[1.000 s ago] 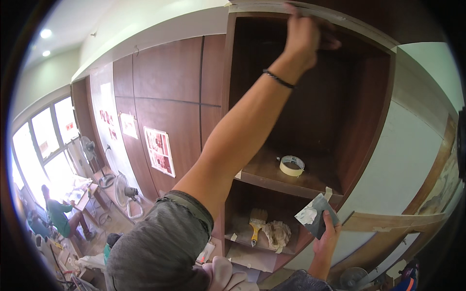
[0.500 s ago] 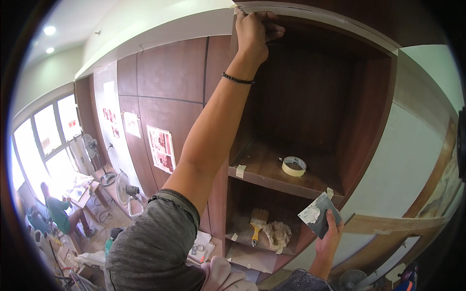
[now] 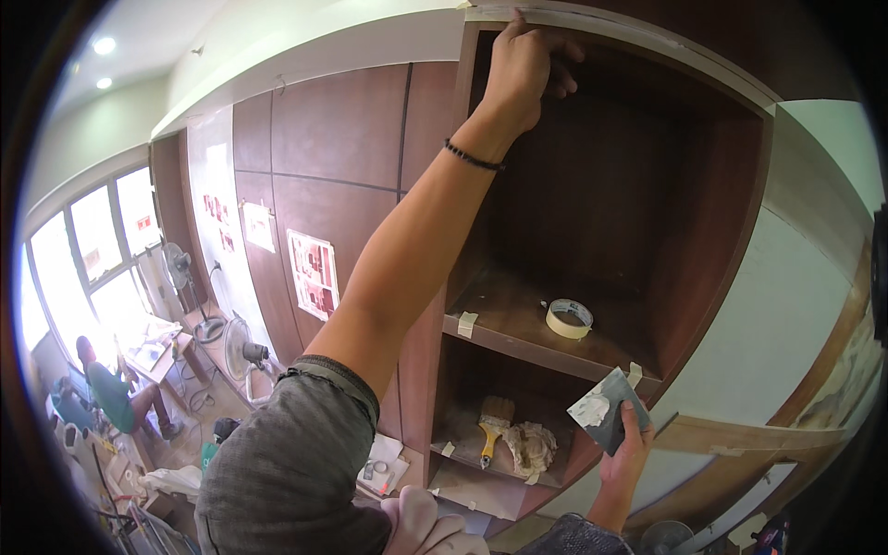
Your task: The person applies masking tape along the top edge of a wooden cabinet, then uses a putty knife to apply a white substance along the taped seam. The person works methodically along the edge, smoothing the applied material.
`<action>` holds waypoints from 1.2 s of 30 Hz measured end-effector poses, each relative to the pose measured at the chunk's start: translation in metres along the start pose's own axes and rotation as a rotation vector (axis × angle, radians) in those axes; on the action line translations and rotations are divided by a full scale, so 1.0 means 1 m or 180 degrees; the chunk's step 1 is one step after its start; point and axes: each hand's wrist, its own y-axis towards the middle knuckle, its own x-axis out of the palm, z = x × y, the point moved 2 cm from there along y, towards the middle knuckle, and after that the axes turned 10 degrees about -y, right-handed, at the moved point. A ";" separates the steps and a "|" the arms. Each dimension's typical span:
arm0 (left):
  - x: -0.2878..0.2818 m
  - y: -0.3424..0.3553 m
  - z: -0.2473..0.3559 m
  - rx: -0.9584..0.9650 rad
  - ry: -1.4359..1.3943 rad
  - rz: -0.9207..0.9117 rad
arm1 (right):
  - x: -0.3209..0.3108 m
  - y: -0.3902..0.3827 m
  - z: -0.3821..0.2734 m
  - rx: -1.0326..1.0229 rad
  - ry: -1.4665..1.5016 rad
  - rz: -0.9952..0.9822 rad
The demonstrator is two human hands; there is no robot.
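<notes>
My left hand [image 3: 529,72] reaches up to the top of a dark wooden cabinet [image 3: 592,194]. One finger is stretched against the pale strip [image 3: 610,32] along its upper edge, and the other fingers are spread loosely with nothing seen in them. Lower right, my right hand [image 3: 627,462] grips a flat grey putty plate [image 3: 623,387] with a dab of white paste [image 3: 589,410] on it. The plate is held tilted beside the cabinet's shelf edge. Its far side and some of my right fingers are hidden.
On the upper shelf lies a roll of masking tape [image 3: 567,327]. Below sit a yellow-handled brush [image 3: 492,433] and a crumpled rag [image 3: 532,450]. Small tape pieces [image 3: 467,324] stick to the shelf edges. At left are standing fans [image 3: 242,351] and a seated person [image 3: 109,393] at a table.
My left hand has slid a little to the right along the pale strip. The view has shifted slightly; my right hand and the putty plate stay about the same.
</notes>
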 end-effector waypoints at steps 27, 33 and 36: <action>0.135 -0.007 -0.035 -0.0070 -0.0726 -0.0492 | 0.010 -0.008 -0.013 -0.0077 0.0006 -0.0082; 0.083 -0.127 -0.018 -0.0032 0.0583 -0.1230 | -0.003 -0.008 -0.003 0.0077 -0.0011 -0.0042; 0.058 -0.214 -0.033 0.0476 0.1368 -0.2833 | 0.003 -0.005 -0.010 0.0204 0.0076 -0.0173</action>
